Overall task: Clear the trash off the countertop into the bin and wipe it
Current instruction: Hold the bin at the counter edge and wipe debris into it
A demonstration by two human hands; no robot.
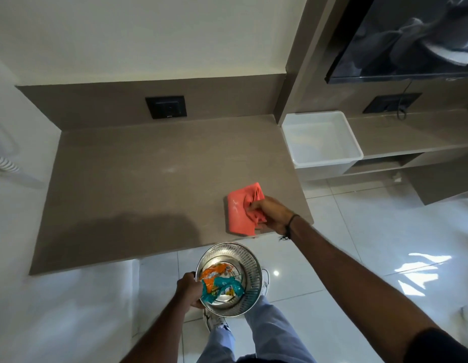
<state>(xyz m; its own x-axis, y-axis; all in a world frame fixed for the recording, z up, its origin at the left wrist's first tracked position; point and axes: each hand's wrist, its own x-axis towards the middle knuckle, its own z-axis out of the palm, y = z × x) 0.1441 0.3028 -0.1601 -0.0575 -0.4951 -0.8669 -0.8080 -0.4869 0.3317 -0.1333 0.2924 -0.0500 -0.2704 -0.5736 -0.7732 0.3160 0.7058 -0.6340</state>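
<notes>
A round steel bin [251,305] hangs below the front edge of the brown countertop [138,184], held by its left rim in my left hand [189,289]. Crumpled teal and orange wrappers [219,284] lie inside it. A coral-pink cloth [239,213] rests on the counter's front right corner. My right hand [272,214] pinches the cloth's right side, bunching it up.
A white plastic tub [322,142] stands at the counter's right end, beside a lower shelf unit [411,137]. A black socket plate [166,107] sits in the backsplash. A dark screen [411,38] hangs at top right. Glossy white floor tiles [358,231] lie below.
</notes>
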